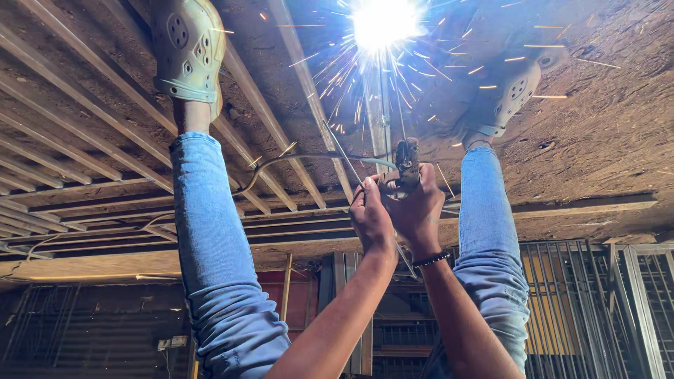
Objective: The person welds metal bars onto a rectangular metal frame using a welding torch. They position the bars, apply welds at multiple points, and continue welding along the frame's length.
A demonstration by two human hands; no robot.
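hands: 2, frame centre | left hand (pixel 370 214) and right hand (pixel 419 207) fingers wrapped round 1 electrode holder (pixel 407 163) | 1 welding arc (pixel 382 21) top centre | 2 clogs | metal bars (pixel 105 140) upper left

Both forearms are rising from six o'clock toward the centre, converging as they go. The left hand (pixel 370 214) is curling shut, knuckles facing the camera, thumb side pointing to twelve o'clock. The right hand (pixel 415 203) is pressing against it at three o'clock, fingers wrapping tight around a grip, a dark band circling its wrist. Both legs in blue jeans are stretching toward twelve o'clock, one at nine o'clock of the hands, one at three o'clock.
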